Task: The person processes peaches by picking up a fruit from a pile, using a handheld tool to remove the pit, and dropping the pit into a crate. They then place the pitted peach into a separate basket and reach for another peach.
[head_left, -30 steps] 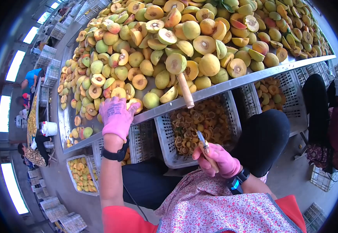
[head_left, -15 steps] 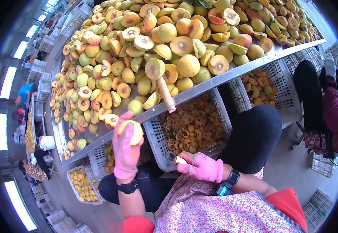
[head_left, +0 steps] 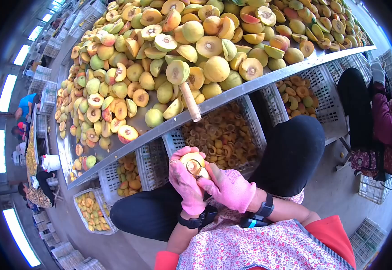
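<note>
A halved yellow fruit (head_left: 192, 161) sits in my left hand (head_left: 186, 184), whose pink-gloved fingers wrap round it, cut face up. Against that face my right hand (head_left: 228, 188), also in a pink glove, holds a small tool with a ring-shaped metal end (head_left: 195, 167); its handle is mostly hidden in the fingers. Both hands meet above my lap, just below the metal table's edge (head_left: 160, 129). Halved fruits (head_left: 209, 47) lie heaped on the table, and a wooden stick (head_left: 190, 102) juts over its edge.
Under the table are a crate of fruit scraps (head_left: 223, 135) and crates of fruit halves (head_left: 297, 96). Another crate of fruit (head_left: 91, 210) stands at the lower left. A person in purple (head_left: 382, 119) sits at the right; other people are at the far left.
My left hand has moved down and right from the table's edge with the fruit. My right hand has shifted slightly left, bringing the tool onto the fruit's cut face.
</note>
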The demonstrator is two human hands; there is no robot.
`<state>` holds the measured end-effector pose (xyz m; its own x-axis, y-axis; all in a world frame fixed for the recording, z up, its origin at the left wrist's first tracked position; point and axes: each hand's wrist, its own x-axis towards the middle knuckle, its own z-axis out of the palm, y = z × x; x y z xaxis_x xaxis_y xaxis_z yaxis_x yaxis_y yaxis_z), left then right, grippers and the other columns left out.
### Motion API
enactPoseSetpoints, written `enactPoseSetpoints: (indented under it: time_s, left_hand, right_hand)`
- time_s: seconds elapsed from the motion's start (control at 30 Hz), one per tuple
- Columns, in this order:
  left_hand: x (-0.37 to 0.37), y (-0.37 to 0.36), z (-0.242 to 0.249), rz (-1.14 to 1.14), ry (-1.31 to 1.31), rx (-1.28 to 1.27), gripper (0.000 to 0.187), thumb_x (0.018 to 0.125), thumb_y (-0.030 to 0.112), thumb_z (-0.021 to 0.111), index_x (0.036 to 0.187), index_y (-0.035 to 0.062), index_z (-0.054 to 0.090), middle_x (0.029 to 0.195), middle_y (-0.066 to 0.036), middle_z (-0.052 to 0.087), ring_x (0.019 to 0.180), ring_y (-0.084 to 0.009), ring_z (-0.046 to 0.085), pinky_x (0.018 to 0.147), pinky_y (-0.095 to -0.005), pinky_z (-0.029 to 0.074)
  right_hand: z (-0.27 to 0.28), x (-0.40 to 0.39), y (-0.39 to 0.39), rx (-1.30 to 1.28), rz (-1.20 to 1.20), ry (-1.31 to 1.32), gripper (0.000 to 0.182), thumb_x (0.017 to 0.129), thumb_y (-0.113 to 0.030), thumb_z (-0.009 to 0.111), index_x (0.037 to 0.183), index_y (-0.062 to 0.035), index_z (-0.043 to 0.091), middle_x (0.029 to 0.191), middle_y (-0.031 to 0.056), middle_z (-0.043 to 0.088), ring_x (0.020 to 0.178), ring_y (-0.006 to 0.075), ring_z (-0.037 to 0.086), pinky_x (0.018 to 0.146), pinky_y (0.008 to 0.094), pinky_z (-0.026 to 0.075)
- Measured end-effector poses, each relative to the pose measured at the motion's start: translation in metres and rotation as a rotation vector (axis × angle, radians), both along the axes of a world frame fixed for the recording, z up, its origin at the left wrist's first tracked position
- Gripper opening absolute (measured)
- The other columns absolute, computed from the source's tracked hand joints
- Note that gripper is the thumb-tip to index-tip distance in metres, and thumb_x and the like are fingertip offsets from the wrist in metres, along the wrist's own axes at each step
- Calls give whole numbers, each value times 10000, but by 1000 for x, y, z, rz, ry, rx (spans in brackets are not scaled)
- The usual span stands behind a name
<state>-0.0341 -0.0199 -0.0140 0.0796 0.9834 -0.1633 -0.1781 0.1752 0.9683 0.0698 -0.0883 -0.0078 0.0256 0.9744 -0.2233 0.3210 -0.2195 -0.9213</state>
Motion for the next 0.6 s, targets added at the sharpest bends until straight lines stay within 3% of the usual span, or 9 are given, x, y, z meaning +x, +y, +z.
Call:
enactPoseSetpoints:
  time_s: [0.1, 0.37, 0.6]
  left_hand:
    - [4, -3, 4, 19, -65, -80, 674, 976, 681, 450, 1134, 34, 555, 1055, -115, 640, 892, -229, 671, 795, -354, 571]
    - [3, -3, 3, -41, -11, -5, 646, 976, 662, 471, 1135, 41, 552, 1047, -107, 629, 894, -225, 667, 786, -348, 589]
    - [13, -3, 6, 23, -154, -95, 630, 984, 650, 458, 1180, 56, 532, 1076, -86, 603, 906, -222, 665, 788, -362, 597]
  right_hand:
    - [-2, 2, 0, -14, 27, -9, 466, 1025, -387, 540, 1241, 24, 497, 865, 259, 670, 811, 441, 674, 667, 478, 526]
    - [0, 6, 0, -54, 80, -1, 518, 1035, -397, 503, 1301, 43, 440, 823, 258, 666, 766, 440, 666, 653, 488, 517]
    - [-11, 3, -2, 50, 15, 54, 448, 1039, -418, 481, 1179, 8, 481, 822, 260, 663, 771, 448, 664, 652, 502, 513]
